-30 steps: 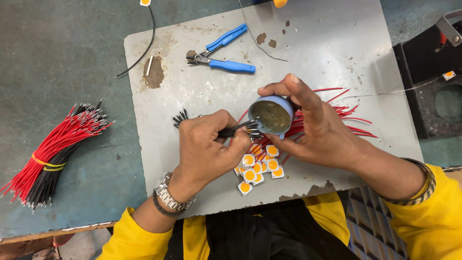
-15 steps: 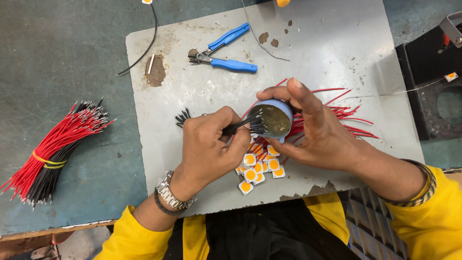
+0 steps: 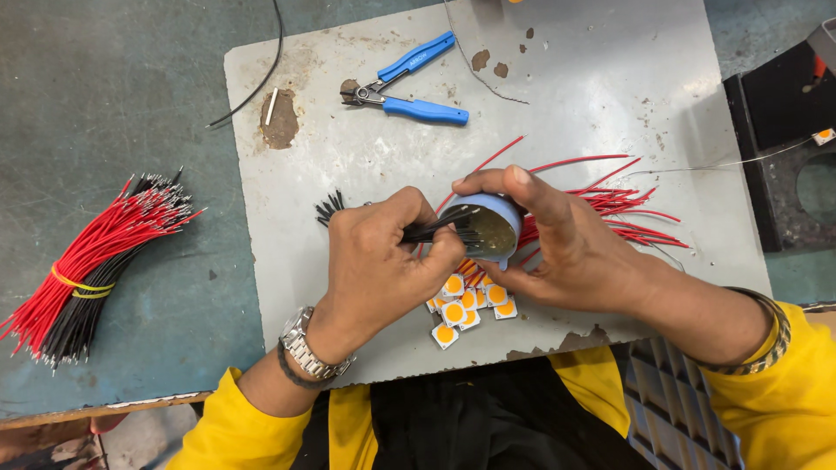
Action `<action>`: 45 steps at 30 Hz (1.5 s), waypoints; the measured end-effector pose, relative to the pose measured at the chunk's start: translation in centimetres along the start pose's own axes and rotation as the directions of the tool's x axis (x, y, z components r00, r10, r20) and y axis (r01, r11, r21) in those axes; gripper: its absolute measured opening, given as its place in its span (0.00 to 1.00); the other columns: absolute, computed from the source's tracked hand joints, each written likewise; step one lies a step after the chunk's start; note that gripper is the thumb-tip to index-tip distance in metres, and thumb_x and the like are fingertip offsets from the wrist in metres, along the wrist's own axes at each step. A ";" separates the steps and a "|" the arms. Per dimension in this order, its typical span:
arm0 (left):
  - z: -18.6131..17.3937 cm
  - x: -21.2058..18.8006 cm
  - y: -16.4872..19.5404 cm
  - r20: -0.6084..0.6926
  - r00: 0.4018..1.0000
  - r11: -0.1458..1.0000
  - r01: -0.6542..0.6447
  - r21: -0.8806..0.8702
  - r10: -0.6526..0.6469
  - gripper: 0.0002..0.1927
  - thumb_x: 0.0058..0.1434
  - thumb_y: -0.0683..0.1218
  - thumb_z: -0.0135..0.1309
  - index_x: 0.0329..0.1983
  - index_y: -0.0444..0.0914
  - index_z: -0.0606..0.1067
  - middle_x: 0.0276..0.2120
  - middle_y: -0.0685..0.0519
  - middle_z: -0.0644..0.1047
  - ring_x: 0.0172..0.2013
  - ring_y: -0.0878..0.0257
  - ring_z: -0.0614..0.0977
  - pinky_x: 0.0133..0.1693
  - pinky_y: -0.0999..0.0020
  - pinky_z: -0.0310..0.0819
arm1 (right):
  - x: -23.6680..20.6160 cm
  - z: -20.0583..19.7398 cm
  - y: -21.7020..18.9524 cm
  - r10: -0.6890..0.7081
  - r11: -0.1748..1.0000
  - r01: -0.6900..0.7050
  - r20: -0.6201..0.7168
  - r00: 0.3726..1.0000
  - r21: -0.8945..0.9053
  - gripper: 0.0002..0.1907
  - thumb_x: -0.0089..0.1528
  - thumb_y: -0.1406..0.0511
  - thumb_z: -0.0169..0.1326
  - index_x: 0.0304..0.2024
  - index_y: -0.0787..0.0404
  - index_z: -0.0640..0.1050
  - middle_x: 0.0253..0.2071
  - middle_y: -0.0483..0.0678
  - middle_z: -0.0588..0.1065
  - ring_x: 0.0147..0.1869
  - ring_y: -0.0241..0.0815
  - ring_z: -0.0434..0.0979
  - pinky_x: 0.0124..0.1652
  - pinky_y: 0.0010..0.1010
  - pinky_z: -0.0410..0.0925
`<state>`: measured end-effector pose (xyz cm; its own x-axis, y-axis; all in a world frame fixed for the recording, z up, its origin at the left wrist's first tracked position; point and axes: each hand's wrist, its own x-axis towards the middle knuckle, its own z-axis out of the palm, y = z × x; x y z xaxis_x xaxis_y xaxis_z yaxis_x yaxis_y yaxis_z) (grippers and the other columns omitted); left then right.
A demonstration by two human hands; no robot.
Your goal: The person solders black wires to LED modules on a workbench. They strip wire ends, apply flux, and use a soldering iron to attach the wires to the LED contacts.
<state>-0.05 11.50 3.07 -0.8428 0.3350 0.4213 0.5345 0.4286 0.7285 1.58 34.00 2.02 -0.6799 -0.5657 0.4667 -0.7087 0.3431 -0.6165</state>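
My left hand (image 3: 379, 265) grips a small bunch of black wires (image 3: 431, 231); their stripped ends reach into a small round blue tin (image 3: 493, 230) of brownish paste. My right hand (image 3: 566, 248) holds that tin tilted on its side, fingers wrapped over its top and bottom. Under both hands lie several small white square chips with orange centres (image 3: 461, 306). Behind my right hand, loose red wires (image 3: 610, 204) fan out on the grey metal plate (image 3: 610, 96).
Blue-handled pliers (image 3: 409, 91) lie at the back of the plate. A bundle of red and black wires tied with a yellow band (image 3: 91, 261) lies on the green bench to the left. A black device (image 3: 784, 130) stands at the right edge.
The wire ends have gone slightly deeper into the tin, and both hands shifted a little. Otherwise nothing moved.
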 end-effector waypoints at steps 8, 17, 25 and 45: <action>0.1 0.0 0.1 0.004 1.000 1.000 -0.005 0.012 0.005 0.10 0.55 0.42 0.61 0.26 0.35 0.72 0.17 0.50 0.74 0.17 0.61 0.78 0.23 0.68 0.69 | -0.1 0.3 -0.2 0.014 1.000 -0.014 0.014 1.000 0.004 0.67 0.57 0.72 0.66 0.76 0.32 0.31 0.64 0.61 0.69 0.62 0.57 0.79 0.53 0.39 0.78; -0.2 0.0 0.2 -0.007 1.000 0.997 0.012 -0.073 -0.012 0.09 0.55 0.41 0.60 0.25 0.35 0.72 0.16 0.55 0.73 0.14 0.70 0.70 0.21 0.73 0.63 | -0.1 -0.2 0.1 0.047 0.999 -0.047 -0.023 0.999 -0.010 0.65 0.58 0.72 0.65 0.76 0.33 0.32 0.65 0.61 0.69 0.60 0.53 0.81 0.54 0.40 0.78; -0.3 0.0 0.3 -0.004 1.000 0.996 0.013 -0.094 -0.013 0.09 0.56 0.41 0.61 0.25 0.35 0.72 0.16 0.55 0.72 0.14 0.71 0.69 0.20 0.73 0.61 | -0.1 -0.4 0.1 0.054 0.999 -0.054 -0.023 0.998 -0.006 0.65 0.58 0.72 0.65 0.76 0.33 0.32 0.65 0.61 0.69 0.60 0.53 0.80 0.55 0.39 0.77; 0.0 0.0 0.1 0.001 1.000 0.998 -0.010 -0.057 0.010 0.09 0.54 0.41 0.61 0.25 0.35 0.72 0.16 0.53 0.73 0.16 0.67 0.74 0.22 0.72 0.66 | -0.3 -0.1 0.0 0.037 0.999 -0.036 -0.013 0.999 0.040 0.66 0.58 0.72 0.66 0.76 0.31 0.32 0.65 0.60 0.69 0.61 0.54 0.81 0.55 0.38 0.78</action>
<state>0.01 11.51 3.13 -0.8374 0.3398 0.4282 0.5383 0.3763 0.7541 1.77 34.21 1.94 -0.7079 -0.5426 0.4522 -0.6754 0.3328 -0.6581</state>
